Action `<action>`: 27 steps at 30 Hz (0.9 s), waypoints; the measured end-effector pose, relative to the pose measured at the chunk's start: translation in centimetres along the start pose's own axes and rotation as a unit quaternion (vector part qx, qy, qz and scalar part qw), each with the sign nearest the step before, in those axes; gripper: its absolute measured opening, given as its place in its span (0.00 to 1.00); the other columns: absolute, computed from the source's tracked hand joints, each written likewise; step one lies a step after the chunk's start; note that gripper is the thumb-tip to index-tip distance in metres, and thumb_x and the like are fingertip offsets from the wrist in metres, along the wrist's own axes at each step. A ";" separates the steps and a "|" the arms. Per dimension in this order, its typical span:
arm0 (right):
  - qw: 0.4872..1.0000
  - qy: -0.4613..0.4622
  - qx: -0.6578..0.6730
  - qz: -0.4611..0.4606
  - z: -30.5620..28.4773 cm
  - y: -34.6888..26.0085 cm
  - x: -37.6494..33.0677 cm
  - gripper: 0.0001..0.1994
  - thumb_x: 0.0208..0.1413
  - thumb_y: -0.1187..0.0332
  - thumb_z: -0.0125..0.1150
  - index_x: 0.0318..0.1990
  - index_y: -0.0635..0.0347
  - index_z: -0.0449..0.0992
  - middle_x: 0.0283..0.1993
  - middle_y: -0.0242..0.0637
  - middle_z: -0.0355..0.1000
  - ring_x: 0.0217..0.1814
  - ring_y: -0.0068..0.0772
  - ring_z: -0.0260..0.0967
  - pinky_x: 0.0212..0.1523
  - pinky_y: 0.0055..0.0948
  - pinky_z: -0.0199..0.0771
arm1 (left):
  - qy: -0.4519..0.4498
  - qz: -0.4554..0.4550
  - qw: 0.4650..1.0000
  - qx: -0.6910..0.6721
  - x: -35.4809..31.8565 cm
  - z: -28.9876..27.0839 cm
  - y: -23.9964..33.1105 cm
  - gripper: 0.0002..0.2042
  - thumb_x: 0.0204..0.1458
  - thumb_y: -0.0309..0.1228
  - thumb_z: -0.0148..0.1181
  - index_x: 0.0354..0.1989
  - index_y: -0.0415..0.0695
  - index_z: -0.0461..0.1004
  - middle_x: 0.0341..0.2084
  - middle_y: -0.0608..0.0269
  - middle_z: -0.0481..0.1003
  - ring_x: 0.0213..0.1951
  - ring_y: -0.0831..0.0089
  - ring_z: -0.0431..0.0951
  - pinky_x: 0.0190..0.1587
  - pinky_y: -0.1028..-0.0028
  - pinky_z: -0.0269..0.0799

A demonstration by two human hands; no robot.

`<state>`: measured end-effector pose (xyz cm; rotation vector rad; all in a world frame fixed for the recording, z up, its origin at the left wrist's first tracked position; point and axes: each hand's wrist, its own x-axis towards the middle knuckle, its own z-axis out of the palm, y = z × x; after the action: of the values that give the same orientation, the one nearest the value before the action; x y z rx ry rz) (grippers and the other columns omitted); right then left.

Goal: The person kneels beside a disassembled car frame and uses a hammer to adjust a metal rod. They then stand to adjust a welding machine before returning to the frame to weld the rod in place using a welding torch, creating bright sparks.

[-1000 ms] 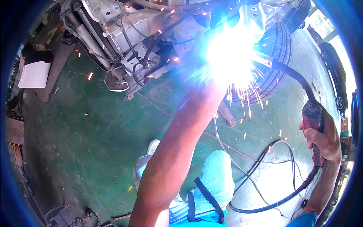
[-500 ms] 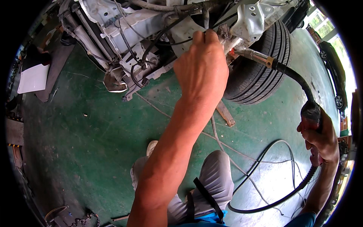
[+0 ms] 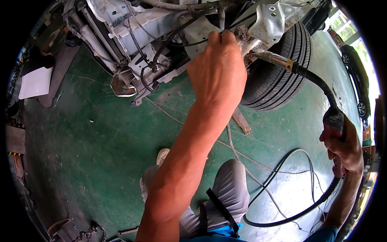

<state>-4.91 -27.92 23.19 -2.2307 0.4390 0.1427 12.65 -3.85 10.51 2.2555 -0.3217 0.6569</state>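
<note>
Welding torch point(image 3: 333, 117) over green floor point(image 3: 100, 153), car point(image 3: 355, 76) beyond.

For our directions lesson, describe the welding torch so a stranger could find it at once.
Find the big black tyre, upper right. The torch crosses in front of it, curving down to the right hand. Unlike the grey cable below, it has a red handle and metal end.

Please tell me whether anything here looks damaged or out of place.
Yes: the metal piece at the lower left end of the car frame looks bent and crumpled, unlike the straight bars above it. The left hand is also bare, close to the tip of the torch, which seems risky.
</note>
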 end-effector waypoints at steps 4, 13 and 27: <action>1.000 0.002 0.003 0.001 0.0 -0.1 -0.1 0.25 0.40 0.80 0.60 0.51 0.70 0.69 0.32 0.41 0.74 0.18 0.22 0.66 0.15 0.22 0.67 | 0.000 0.004 1.000 -0.003 0.0 0.0 -0.1 0.12 0.56 0.31 0.60 0.43 0.36 0.75 0.38 0.49 0.76 0.38 0.45 0.79 0.39 0.52 0.74; 1.000 -0.013 0.001 -0.005 -0.3 0.2 0.2 0.25 0.39 0.79 0.59 0.50 0.70 0.69 0.32 0.41 0.74 0.17 0.22 0.65 0.15 0.22 0.67 | -0.008 -0.007 1.000 -0.004 0.1 0.0 0.0 0.12 0.57 0.31 0.60 0.44 0.36 0.75 0.39 0.50 0.76 0.39 0.45 0.79 0.40 0.52 0.75; 1.000 -0.006 -0.002 0.005 0.0 0.0 0.1 0.24 0.40 0.79 0.60 0.51 0.69 0.69 0.31 0.40 0.74 0.17 0.22 0.65 0.15 0.22 0.67 | -0.005 -0.003 1.000 -0.008 0.0 0.0 0.1 0.11 0.56 0.31 0.60 0.42 0.36 0.75 0.38 0.50 0.76 0.39 0.45 0.79 0.40 0.51 0.74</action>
<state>-4.83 -27.89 23.15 -2.2316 0.4427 0.1629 12.61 -3.88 10.56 2.2434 -0.3236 0.6375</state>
